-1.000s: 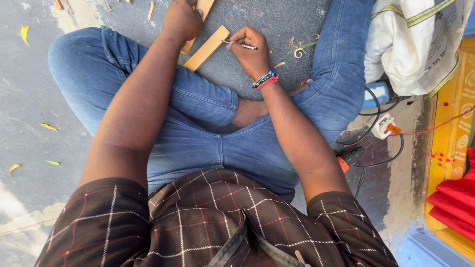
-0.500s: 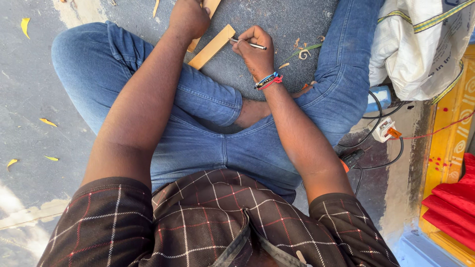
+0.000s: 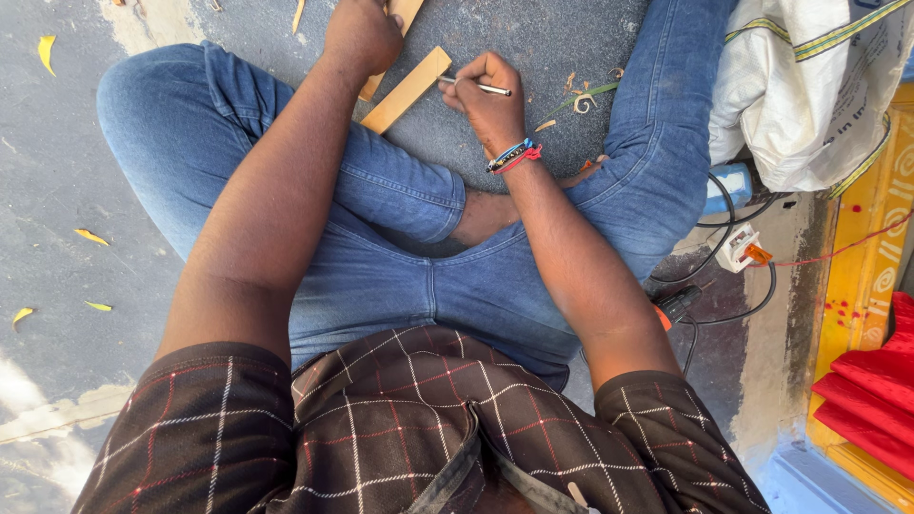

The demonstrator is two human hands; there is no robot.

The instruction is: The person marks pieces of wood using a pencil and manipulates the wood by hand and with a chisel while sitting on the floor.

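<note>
Flat light brown wood strip (image 3: 407, 88), long and thin, lying slanted on the grey ground between the knees, far end hidden under a hand, thin silver pen (image 3: 484, 88) held level, tip touching the strip's near end

Two hands (image 3: 362, 38) (image 3: 490, 100), two wooden strips (image 3: 405, 90) (image 3: 405, 9), one pen (image 3: 481, 88), two bracelets (image 3: 512, 157)

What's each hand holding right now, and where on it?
Right hand grips a pen-like tool near its tip end, against the wooden strip. Left hand presses on a second wooden piece; grip hidden.
</note>
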